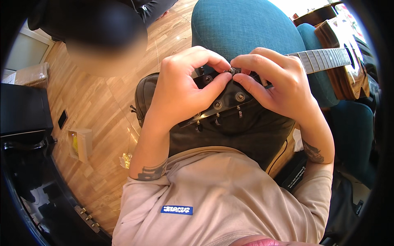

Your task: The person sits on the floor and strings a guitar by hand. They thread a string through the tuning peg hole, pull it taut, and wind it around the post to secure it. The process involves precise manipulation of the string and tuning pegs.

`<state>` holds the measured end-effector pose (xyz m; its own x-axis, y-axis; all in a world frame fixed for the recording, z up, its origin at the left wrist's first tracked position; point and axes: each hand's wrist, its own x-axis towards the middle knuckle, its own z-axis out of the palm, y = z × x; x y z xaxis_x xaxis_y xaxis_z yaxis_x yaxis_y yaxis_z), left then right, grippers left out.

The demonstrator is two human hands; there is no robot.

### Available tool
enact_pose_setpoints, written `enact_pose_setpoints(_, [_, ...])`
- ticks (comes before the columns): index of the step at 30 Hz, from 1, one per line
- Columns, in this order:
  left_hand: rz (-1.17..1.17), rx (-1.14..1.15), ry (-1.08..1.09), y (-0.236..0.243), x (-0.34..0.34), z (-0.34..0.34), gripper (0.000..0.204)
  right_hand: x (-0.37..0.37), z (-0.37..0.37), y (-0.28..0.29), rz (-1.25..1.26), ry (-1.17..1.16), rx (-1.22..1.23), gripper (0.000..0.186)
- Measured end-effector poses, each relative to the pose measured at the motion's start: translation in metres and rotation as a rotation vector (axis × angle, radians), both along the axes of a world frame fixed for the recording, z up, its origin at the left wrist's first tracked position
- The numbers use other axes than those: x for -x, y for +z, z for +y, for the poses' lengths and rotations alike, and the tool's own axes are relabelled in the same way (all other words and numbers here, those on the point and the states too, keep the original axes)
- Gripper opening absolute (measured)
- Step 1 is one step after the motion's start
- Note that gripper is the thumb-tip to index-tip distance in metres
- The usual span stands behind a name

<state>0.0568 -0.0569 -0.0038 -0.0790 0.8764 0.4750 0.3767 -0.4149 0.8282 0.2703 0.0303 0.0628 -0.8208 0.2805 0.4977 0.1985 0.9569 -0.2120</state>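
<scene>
An acoustic guitar (342, 61) lies crosswise, with its dark headstock (230, 95) over my lap. Fingertips of both my hands meet at a metal tuning post (233, 71) near the headstock's far edge. My left hand (180, 84) is closed, thumb and index finger pinched at the post from the left. From the right, the thumb and index finger of my right hand (276, 78) close round the same post. Any string between the fingers is too fine to make out. Other tuning posts (240, 96) and tuning pegs (218, 119) show along the near edge.
A teal chair (250, 26) stands ahead, beneath the guitar's neck (322, 60). Below the headstock lies a black padded bag (230, 133). On the wooden floor at left are a phone (62, 119) and an open carton (82, 143). Another person's dark clothing (152, 10) shows at the far left.
</scene>
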Motion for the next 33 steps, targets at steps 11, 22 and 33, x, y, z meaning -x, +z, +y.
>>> enact_pose_setpoints(11, [0.019, -0.052, 0.044, 0.000, -0.005, 0.003, 0.013, 0.003, 0.011, -0.001, 0.007, 0.034, 0.083, 0.010])
enact_pose_setpoints(22, [0.016, -0.032, 0.074, -0.001, -0.005, 0.003, 0.012, 0.011, 0.021, -0.004, -0.033, 0.014, 0.103, 0.008])
enact_pose_setpoints(33, [0.049, -0.135, 0.096, -0.007, -0.011, 0.002, 0.006, 0.005, 0.004, 0.014, -0.256, 0.029, 0.151, 0.004])
